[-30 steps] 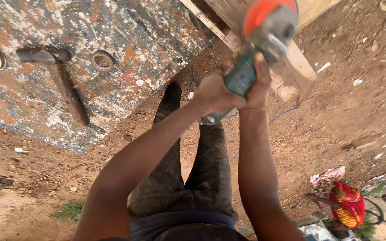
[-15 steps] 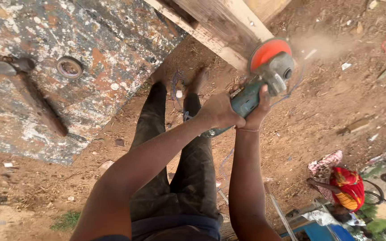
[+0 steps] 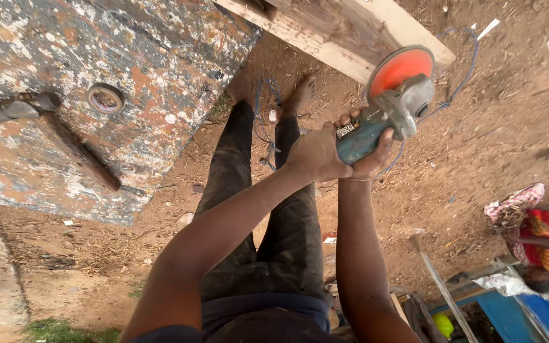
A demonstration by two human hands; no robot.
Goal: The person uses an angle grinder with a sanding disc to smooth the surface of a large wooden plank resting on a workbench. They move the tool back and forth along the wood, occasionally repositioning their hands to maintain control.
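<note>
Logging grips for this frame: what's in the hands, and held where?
Both hands grip one angle grinder by its teal body: left hand wraps the rear of the body, right hand cups beneath it. The orange disc stays free.

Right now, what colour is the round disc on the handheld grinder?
The round disc is orange-red, on the teal-bodied handheld grinder; the head view shows it.

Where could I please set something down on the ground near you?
Bare dirt lies right of the grinder, between the wooden beam and the seated person. It is crowded lower right with planks, and around the cable by the feet.
</note>
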